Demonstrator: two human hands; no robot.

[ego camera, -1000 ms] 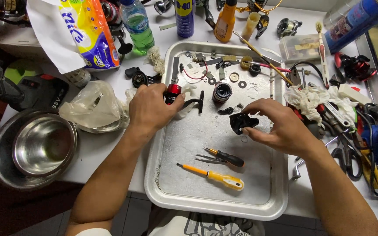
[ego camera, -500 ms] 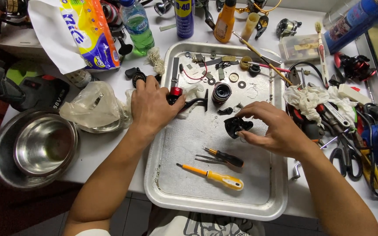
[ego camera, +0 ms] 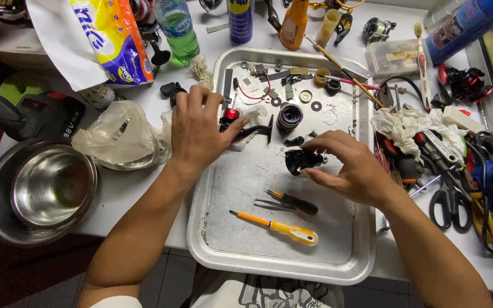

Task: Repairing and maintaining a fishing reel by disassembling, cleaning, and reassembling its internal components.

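At frame centre, a small, stiff, probably light black reel body (ego camera: 300, 161) is pinched at its edges by the right hand (ego camera: 352, 171), while the left hand (ego camera: 198, 131) is pressed flat onto a red-capped part (ego camera: 229, 115) in the metal tray (ego camera: 343, 259).

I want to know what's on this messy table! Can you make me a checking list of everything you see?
Surface: white table with a metal tray on it.
Job's things: black reel part in the tray; black part with a red piece near the tray's left rim.
Clutter: yellow screwdriver, dark-handled screwdriver, small washers, steel bowl, plastic bag, green bottle, spray can, scissors, rags.
Fingers: left hand rests on the red-and-black part; right hand pinches the black reel part.
Cables: thin red wire in the tray; black cord to the right.
Surroundings: tiled floor below.
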